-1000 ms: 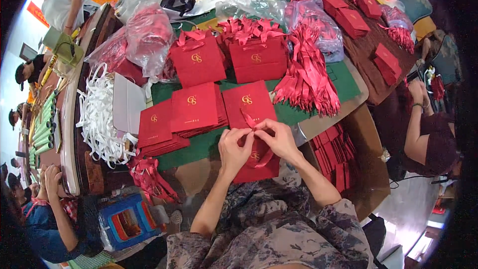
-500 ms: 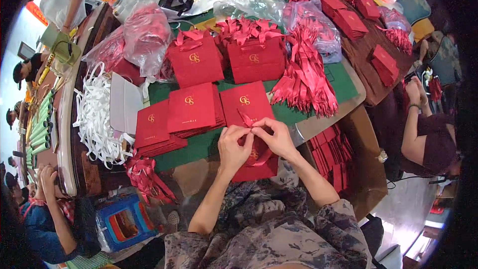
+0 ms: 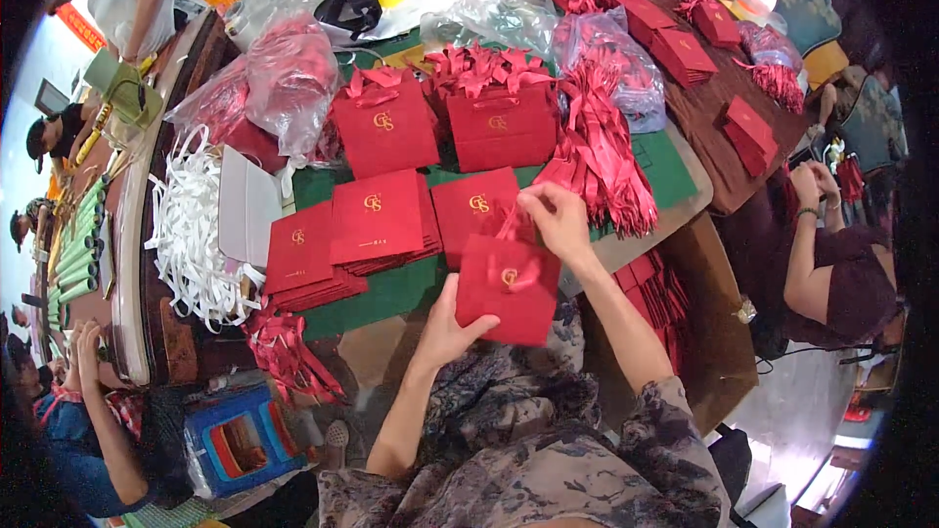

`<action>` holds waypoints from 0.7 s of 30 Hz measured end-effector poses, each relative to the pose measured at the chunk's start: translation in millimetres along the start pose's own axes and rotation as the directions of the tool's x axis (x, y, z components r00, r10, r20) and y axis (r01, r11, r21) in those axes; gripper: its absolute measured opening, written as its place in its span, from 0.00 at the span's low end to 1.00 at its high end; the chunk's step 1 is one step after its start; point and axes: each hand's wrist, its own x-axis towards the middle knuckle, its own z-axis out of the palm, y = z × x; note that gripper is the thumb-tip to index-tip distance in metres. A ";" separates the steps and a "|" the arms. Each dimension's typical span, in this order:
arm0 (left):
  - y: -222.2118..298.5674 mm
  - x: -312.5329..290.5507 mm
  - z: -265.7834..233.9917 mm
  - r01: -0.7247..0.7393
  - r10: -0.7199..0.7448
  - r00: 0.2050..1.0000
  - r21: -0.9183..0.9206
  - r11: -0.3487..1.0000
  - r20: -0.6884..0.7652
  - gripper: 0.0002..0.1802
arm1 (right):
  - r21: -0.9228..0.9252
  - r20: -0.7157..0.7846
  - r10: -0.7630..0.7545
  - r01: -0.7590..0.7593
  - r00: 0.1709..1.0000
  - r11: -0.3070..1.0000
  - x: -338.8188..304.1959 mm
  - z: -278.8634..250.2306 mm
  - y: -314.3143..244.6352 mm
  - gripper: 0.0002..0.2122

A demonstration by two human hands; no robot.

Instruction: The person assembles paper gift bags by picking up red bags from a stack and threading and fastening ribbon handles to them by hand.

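Gift-bag assembly workshop
Stacked red paper bags [image 3: 377, 225], red ribbon bundles [image 3: 602, 152] and white handle cords [image 3: 191, 235] crowd the tabletop [image 3: 391, 288]

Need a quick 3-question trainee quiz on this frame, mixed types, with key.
1. True or false: the left hand supports the lower corner of the red paper bag.
2. Which hand is at the bag's ribbon handle at its top edge?
A. right hand
B. left hand
C. neither
3. Fill in: the bundle of loose red ribbons lies on the green mat to the person's ____ of the flat red bag stacks.

Key: 1 true; 2 A; 3 right.
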 end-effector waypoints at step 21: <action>9.2 38.2 -0.3 -0.041 0.012 0.993 -0.252 0.967 -0.118 0.35 | 0.028 0.275 0.098 -0.110 0.956 0.993 -16.9 -26.5 -12.4 0.14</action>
